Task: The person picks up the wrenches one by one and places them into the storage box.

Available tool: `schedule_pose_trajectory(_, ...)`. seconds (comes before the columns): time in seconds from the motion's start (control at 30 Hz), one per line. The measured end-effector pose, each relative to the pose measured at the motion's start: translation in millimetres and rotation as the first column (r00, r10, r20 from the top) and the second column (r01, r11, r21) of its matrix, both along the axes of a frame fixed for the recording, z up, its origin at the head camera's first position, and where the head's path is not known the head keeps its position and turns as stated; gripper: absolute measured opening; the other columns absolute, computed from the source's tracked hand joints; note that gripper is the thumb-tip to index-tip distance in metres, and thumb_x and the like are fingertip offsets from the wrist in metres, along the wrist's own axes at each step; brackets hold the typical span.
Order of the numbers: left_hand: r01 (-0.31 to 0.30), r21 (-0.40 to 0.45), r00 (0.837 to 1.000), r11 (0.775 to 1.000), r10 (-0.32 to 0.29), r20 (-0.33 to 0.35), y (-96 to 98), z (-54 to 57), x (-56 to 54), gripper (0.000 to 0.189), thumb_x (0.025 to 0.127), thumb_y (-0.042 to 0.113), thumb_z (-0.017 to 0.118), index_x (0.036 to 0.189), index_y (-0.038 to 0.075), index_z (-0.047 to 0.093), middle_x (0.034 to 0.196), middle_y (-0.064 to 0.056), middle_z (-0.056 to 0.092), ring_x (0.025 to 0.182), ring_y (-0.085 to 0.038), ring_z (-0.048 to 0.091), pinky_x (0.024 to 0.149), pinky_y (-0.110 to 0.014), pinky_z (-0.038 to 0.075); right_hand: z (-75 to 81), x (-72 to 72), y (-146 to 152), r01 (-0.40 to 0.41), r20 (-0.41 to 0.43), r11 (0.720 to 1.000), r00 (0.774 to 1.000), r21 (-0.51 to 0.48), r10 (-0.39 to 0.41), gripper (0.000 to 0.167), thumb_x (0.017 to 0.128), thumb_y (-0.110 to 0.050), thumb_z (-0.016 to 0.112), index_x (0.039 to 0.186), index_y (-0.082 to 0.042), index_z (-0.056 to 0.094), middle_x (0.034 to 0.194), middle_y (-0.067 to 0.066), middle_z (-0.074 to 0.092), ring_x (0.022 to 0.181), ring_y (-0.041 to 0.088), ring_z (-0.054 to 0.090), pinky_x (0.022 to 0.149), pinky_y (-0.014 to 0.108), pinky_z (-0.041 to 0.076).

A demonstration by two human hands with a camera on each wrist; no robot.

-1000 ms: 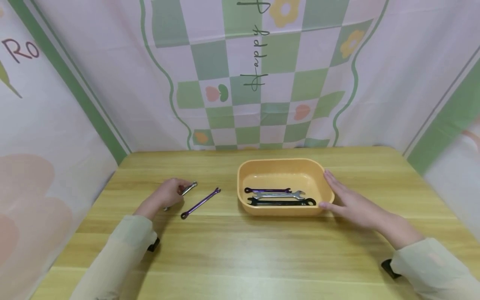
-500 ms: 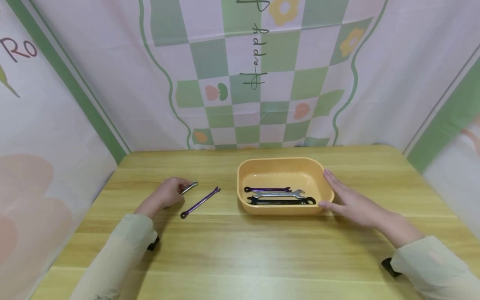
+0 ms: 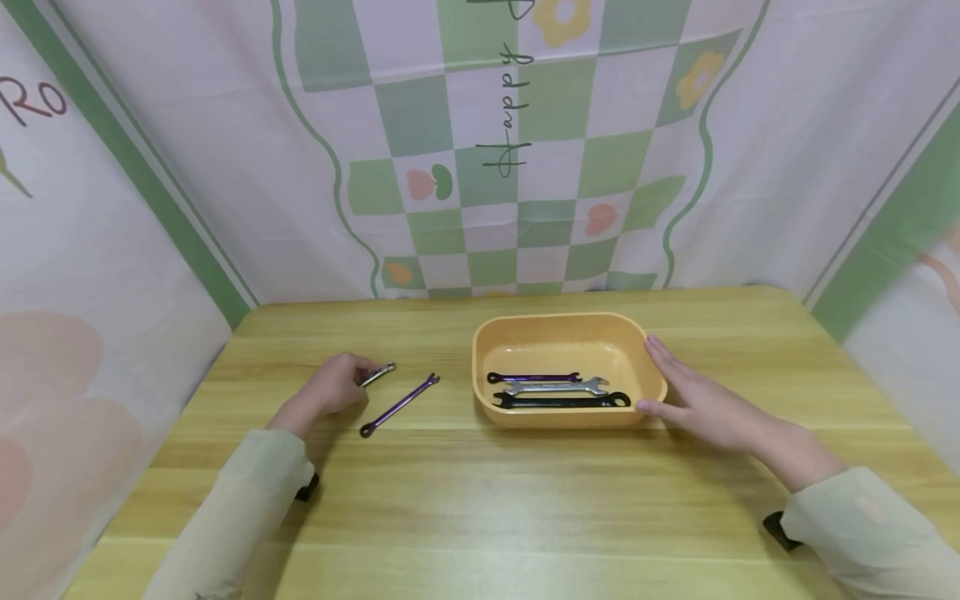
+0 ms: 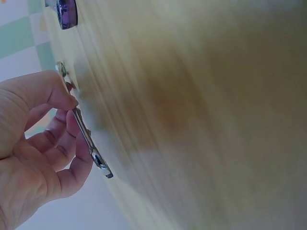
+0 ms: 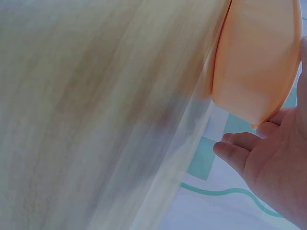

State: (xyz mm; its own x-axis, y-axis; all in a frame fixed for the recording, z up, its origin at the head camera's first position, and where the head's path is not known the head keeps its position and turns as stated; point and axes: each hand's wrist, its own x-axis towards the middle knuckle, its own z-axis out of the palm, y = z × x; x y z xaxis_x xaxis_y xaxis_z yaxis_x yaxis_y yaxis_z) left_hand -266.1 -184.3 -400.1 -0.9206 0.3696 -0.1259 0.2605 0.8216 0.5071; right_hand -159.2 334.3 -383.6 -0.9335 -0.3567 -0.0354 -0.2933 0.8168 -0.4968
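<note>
Silver wrench point(image 3: 380, 373) pinched between its thumb and fingers, the left hand point(image 3: 337, 385) was at 9 o'clock from the yellow box point(image 3: 570, 419); whether the tool touched the table point(image 3: 480, 500) could not be told. Too light a pinch might have let that slim shank twist or drop, and a low sweep might have knocked the loose purple wrench point(image 3: 400, 407), which lay at 4 o'clock from that hand. The right hand point(image 3: 712, 412), fingers and thumb apart, touched the box's 3 o'clock end; a hard push there could have slid it. Inside, towards 6 o'clock, lay 3 tools: a thin purple wrench point(image 3: 534, 378) nearest 12, a double-ended wrench point(image 3: 553, 387), and a black wrench point(image 3: 558, 402) nearest 6.
</note>
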Motion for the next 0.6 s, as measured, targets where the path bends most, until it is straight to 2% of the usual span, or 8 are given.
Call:
schedule_pose_trajectory(0.37, 0.001, -0.004, 1.000, 1.000, -0.001, -0.002, -1.6, -0.3, -0.8, 0.051, 0.073, -0.011, 0.069, 0.123, -0.005, 0.069, 0.096, -0.011, 0.069, 0.088, -0.027, 0.061, 0.082, -0.044, 0.054, -0.4, 0.3, -0.2, 0.000, 0.002, 1.000, 1.000, -0.004, 0.000, 0.096, 0.102, -0.042, 0.062, 0.164, -0.006, -0.002, 0.169, 0.017, -0.008, 0.145, 0.058, 0.015, 0.113, 0.071, 0.019)
schedule_pose_trajectory(0.6, 0.002, -0.006, 1.000, 1.000, -0.002, 0.003, -2.7, -0.3, -1.0, 0.051, 0.073, -0.011, 0.069, 0.124, -0.005, 0.069, 0.099, -0.012, 0.068, 0.090, -0.028, 0.061, 0.083, -0.045, 0.054, 0.6, 0.7, -0.5, 0.005, 0.002, 1.000, 1.000, 0.003, -0.005, 0.096, 0.102, -0.043, 0.061, 0.164, -0.006, -0.002, 0.169, 0.016, -0.008, 0.145, 0.058, 0.016, 0.112, 0.071, 0.020)
